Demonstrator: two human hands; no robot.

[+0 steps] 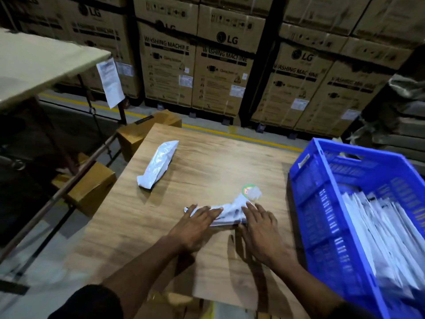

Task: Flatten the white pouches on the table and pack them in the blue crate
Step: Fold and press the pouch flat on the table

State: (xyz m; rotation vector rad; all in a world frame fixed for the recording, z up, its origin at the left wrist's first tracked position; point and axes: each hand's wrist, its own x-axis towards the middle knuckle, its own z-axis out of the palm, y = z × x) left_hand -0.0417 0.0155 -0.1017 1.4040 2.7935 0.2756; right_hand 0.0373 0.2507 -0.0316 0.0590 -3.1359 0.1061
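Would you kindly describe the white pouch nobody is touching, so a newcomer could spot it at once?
Start at the light wooden table left of the blue plastic crate. The puffy white plastic pouch lies alone near the table's far left edge. The other pouch on the table sits nearer, under both hands.

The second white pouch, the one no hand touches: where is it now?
In the head view the loose pouch lies on the wooden table, far left, beyond the left hand, well apart from the blue crate.
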